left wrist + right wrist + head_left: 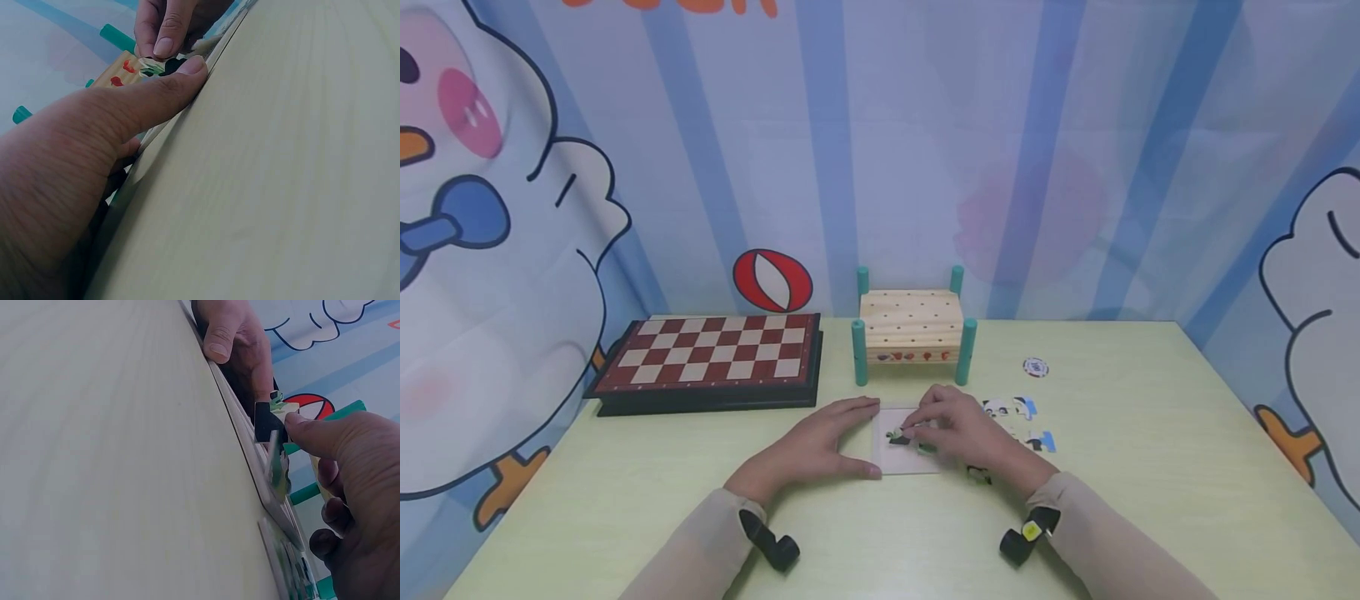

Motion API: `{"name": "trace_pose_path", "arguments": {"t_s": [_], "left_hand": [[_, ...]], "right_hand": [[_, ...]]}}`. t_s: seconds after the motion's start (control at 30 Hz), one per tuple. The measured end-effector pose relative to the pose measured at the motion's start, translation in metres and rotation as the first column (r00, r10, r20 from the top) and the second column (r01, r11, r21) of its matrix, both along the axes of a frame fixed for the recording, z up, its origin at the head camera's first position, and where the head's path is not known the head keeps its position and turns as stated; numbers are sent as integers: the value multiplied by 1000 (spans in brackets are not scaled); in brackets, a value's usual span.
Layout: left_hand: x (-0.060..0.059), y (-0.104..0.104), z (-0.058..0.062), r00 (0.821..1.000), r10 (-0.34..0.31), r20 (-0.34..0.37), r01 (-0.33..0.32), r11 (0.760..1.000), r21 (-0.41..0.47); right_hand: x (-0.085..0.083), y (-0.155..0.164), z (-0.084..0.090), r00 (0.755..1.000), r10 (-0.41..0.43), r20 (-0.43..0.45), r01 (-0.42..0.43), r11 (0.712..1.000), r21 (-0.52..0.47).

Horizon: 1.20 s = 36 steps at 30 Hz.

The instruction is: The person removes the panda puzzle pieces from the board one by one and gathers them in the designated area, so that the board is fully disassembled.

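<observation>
A small jigsaw piece in black, green and cream (897, 437) is pinched between the thumb and fingertips of my right hand (958, 427), low over a white square board (891, 463). The right wrist view shows the pinched piece (267, 422) tilted up beside the thumb. Another greenish piece (927, 448) is on the board, partly hidden under the right hand. My left hand (808, 446) lies at the board's left edge, thumb and fingers spread toward its two left corners. In the left wrist view the left thumb (169, 87) rests along the board's edge.
Several loose panda puzzle pieces (1037, 442) lie right of the board, with a dark one (979, 475) below the right wrist. Behind stands a wooden pegged stand (913, 312) with green legs. A chessboard case (707, 358) is at left, a round chip (1036, 367) at right.
</observation>
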<state>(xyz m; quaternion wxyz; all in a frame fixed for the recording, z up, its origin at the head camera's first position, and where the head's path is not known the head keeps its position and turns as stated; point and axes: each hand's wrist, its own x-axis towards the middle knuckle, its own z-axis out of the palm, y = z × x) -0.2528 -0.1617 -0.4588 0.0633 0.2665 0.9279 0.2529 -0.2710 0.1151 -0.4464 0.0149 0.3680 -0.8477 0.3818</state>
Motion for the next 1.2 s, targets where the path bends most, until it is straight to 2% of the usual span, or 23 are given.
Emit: {"name": "trace_pose_path", "arguments": {"t_s": [0.17,0.67,0.9,1.2], "left_hand": [[0,0,1,1000,7,8,-7,1000,-4],[-1,0,2,1000,0,9,0,1000,-10],[-2,0,2,1000,2,11,-2,1000,-3],[0,0,2,1000,-3,8,3,1000,-6]], "right_hand": [[-1,0,-1,1000,0,-5,0,1000,-30],[1,1,5,987,-34,155,33,999,5],[-2,3,9,988,-57,144,55,998,14],[-2,6,8,989,12,149,-12,1000,-5]]}}
